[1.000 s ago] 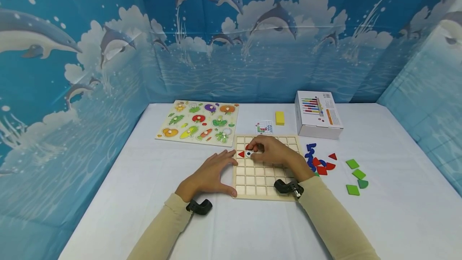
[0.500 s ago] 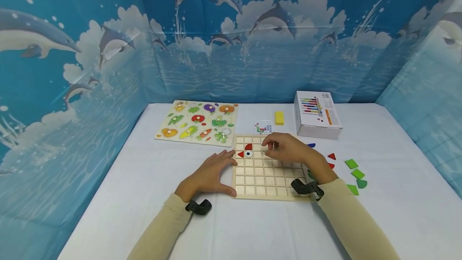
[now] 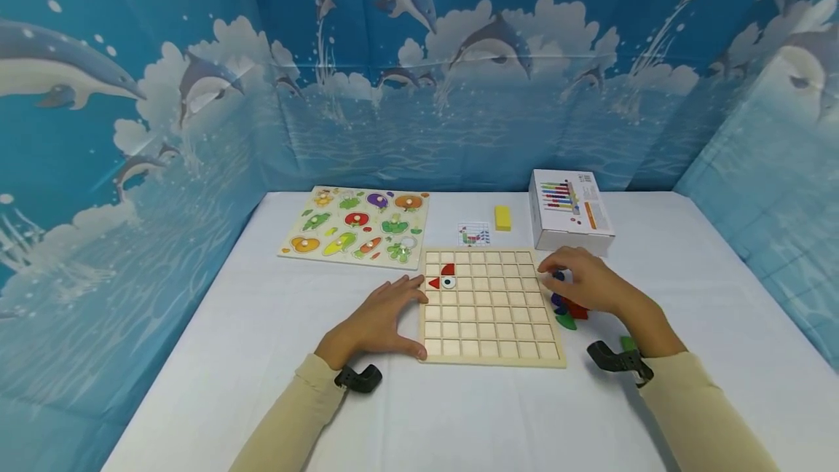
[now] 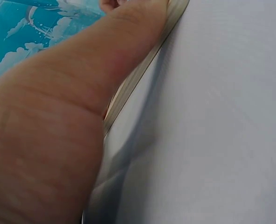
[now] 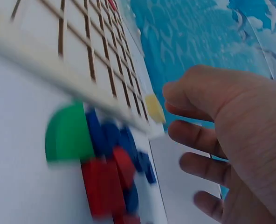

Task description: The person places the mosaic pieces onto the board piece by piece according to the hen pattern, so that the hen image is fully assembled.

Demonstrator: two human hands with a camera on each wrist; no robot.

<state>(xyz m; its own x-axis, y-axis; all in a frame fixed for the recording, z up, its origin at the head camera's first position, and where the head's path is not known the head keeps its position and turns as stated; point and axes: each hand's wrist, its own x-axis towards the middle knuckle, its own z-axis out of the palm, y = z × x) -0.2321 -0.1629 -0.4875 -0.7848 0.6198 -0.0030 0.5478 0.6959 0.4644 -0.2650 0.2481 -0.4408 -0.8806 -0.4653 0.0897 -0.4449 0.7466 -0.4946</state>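
Note:
A wooden grid board (image 3: 488,323) lies flat on the white table. Its upper left cells bear a red triangle (image 3: 434,283), a red quarter-circle (image 3: 448,269) and a white tile with a black-and-white eye (image 3: 448,282). My left hand (image 3: 380,317) rests on the table, its spread fingertips and thumb touching the board's left edge. Just right of the board, my right hand (image 3: 586,284) hovers over a loose pile, fingers slightly bent, nothing between them. Blue pieces (image 5: 110,137), a red square (image 5: 103,186) and a green quarter-circle (image 5: 69,135) show below it; the hand hides part of the pile.
A vegetable puzzle board (image 3: 387,255) lies at the back left. A small pattern card (image 3: 473,234) and a yellow block (image 3: 502,218) are behind the grid. The white box (image 3: 572,239) stands back right. A green tile (image 3: 628,344) shows partly under the right wrist.
My right hand has drawn back from the eye tile and moved right, off the board to the loose pile, uncovering the red quarter-circle. My left hand has stayed at the board's edge.

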